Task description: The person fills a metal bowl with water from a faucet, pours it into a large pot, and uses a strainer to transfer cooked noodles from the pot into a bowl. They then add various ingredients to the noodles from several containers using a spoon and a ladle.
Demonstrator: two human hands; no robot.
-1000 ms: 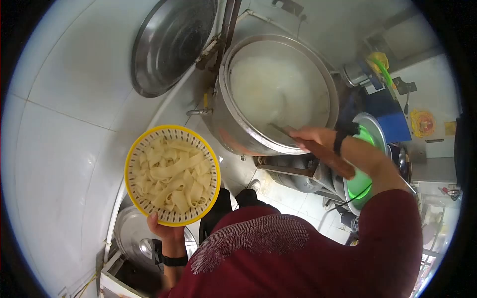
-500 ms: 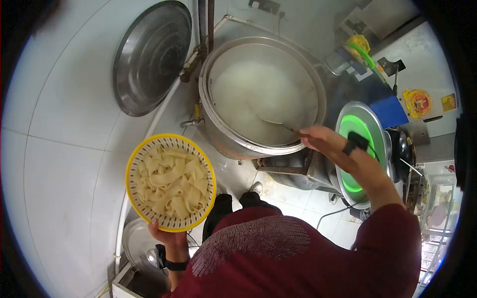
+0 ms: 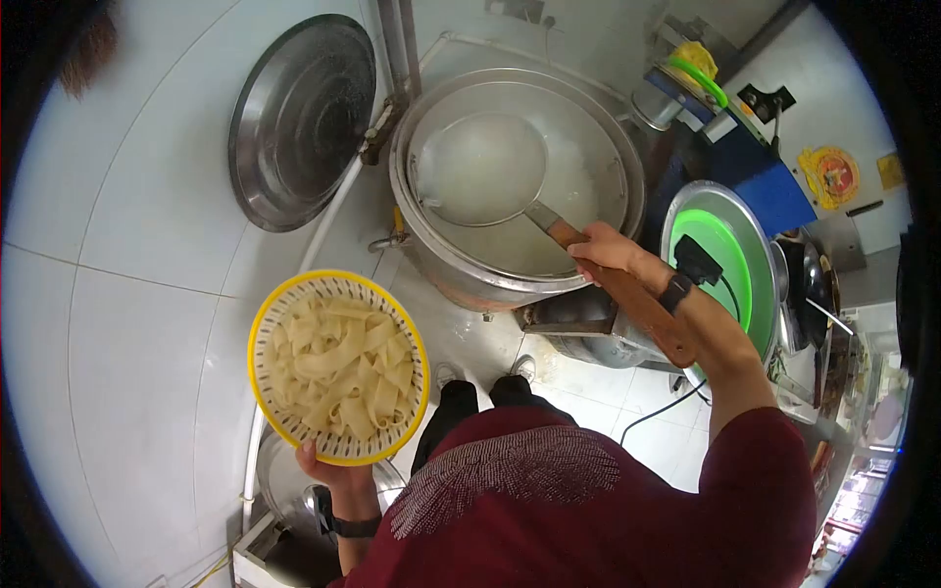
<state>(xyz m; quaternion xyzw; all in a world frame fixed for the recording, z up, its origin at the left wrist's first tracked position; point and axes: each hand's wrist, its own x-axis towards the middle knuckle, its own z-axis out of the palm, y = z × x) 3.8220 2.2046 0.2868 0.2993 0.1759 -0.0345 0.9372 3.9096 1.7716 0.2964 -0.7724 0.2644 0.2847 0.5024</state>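
Observation:
My left hand (image 3: 333, 470) holds the rim of a yellow-edged white basket (image 3: 263, 380), with its thumb on the edge. Wide, pale noodles (image 3: 343, 363) lie piled in the basket. My right hand (image 3: 608, 251) is wrapped round the wooden handle (image 3: 642, 318) of a large round strainer (image 3: 485, 169). The strainer is over the big metal pot (image 3: 402, 186), at the surface of the cloudy liquid (image 3: 578, 201); how deep it sits is unclear. The basket is left of the pot and nearer to my body.
A round metal lid (image 3: 304, 122) leans against the tiled wall. Right of the pot are a metal basin (image 3: 774, 294) with a green basin (image 3: 701, 227) inside and a blue box (image 3: 774, 194). A white pipe (image 3: 328, 220) runs along the wall, and a tap (image 3: 387, 241) juts from the pot.
The strainer has come up from the liquid into clear view, its handle now tilted differently. Steam over the pot has thinned. The basket is still held in about the same place.

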